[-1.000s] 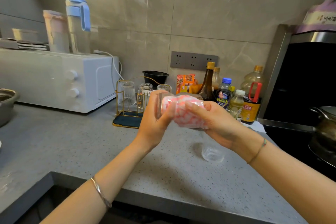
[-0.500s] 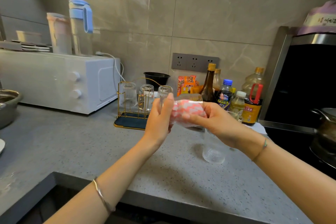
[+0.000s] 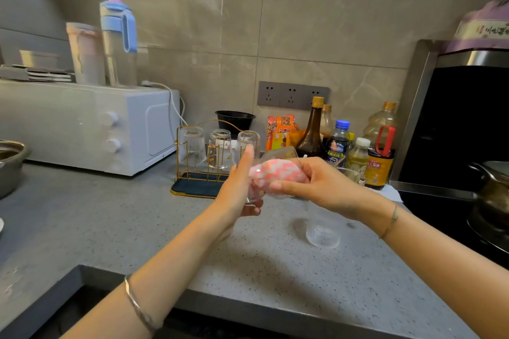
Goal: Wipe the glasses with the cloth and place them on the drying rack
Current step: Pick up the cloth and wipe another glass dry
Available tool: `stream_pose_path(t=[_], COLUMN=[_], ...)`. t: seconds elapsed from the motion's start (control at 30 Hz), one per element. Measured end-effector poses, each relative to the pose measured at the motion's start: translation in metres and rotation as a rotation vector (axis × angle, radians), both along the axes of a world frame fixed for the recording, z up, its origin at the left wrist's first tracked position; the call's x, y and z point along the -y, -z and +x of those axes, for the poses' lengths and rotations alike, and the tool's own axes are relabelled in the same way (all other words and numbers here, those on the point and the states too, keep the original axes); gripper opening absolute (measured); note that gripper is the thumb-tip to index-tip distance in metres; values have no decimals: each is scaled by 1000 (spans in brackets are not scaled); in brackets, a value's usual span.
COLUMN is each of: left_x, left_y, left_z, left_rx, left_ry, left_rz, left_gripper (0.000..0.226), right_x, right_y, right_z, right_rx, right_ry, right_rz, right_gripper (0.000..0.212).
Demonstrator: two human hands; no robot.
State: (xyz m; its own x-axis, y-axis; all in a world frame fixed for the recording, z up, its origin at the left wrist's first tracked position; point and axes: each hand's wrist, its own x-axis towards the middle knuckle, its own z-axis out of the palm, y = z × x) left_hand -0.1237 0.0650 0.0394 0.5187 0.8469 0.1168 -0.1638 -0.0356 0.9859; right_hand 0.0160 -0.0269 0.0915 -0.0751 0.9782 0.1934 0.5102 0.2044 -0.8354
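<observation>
My left hand [image 3: 238, 192] grips a clear glass [image 3: 278, 155] held on its side above the grey counter. A pink-and-white cloth [image 3: 278, 175] is stuffed into and around that glass, and my right hand [image 3: 325, 187] holds the cloth. A ribbed clear glass [image 3: 323, 231] stands on the counter under my right wrist. Another glass [image 3: 352, 175] shows partly behind my right hand. The gold wire drying rack [image 3: 192, 183], with a dark base, stands behind my left hand and carries three upturned glasses [image 3: 219, 148].
A white oven [image 3: 82, 126] with bottles on top sits at the left, a metal pot [image 3: 9, 165] at the far left. Sauce and oil bottles [image 3: 344, 143] line the wall at the right. A stove with a pan [image 3: 493, 195] is at the far right. The sink edge [image 3: 80, 272] lies below.
Both hands have turned the glass and cloth against each other; the left hand now grips lower on the glass with fingers pointing up. The view has shifted slightly.
</observation>
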Motion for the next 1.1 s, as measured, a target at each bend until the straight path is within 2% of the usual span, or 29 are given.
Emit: stream_pose_path(t=[0.07, 0.13, 0.2, 0.27, 0.37, 0.43, 0.47, 0.53, 0.6, 0.67, 0.73, 0.87, 0.97, 1.03, 1.1], left_x=[4, 7, 7, 0, -5, -4, -2, 3, 4, 3, 1, -1, -3, -4, -6], left_y=[1, 2, 6, 11, 13, 15, 15, 8, -3, -8, -9, 2, 7, 5, 2], left_z=[3, 3, 1, -2, -5, -3, -2, -2, -5, -7, -5, 2, -1, -3, -4], left_rx=[39, 142, 222, 215, 193, 165, 159, 148, 152, 189, 201, 122, 32, 48, 97], left_ry=[-116, -202, -213, -191, -130, -84, -39, 124, 288, 346, 299, 126, 50, 49, 90], left_rz=[82, 299, 553, 792, 892, 827, 698, 251, -131, -255, -195, 79, 282, 309, 238], left_gripper=[57, 31, 28, 36, 40, 55, 69, 88, 82, 67, 60, 65, 51, 44, 50], right_x=[-3, -5, -5, -4, -2, 0, 1, 1, -2, -6, -10, -12, -13, -13, -15], right_y=[3, 5, 3, -3, -11, -13, -14, -15, -14, -12, -11, -8, -8, -10, -12], right_z=[-1, -3, -2, 0, 3, 5, 7, 8, 11, 14, 16, 21, 28, 32, 38], right_rx=[-18, -69, -128, -207, -186, -117, -90, -47, -3, 24, 27, -13, -204, -357, -477], right_ry=[-16, -25, -29, -47, -48, -44, -39, -38, -57, -81, -111, -89, -91, -72, 9], right_rz=[-16, -27, -37, -60, -72, -47, -34, -12, -14, -45, -74, -144, -205, -216, -188], right_gripper=[23, 18, 17, 27, 34, 39, 39, 34, 36, 34, 30, 31, 43, 45, 41])
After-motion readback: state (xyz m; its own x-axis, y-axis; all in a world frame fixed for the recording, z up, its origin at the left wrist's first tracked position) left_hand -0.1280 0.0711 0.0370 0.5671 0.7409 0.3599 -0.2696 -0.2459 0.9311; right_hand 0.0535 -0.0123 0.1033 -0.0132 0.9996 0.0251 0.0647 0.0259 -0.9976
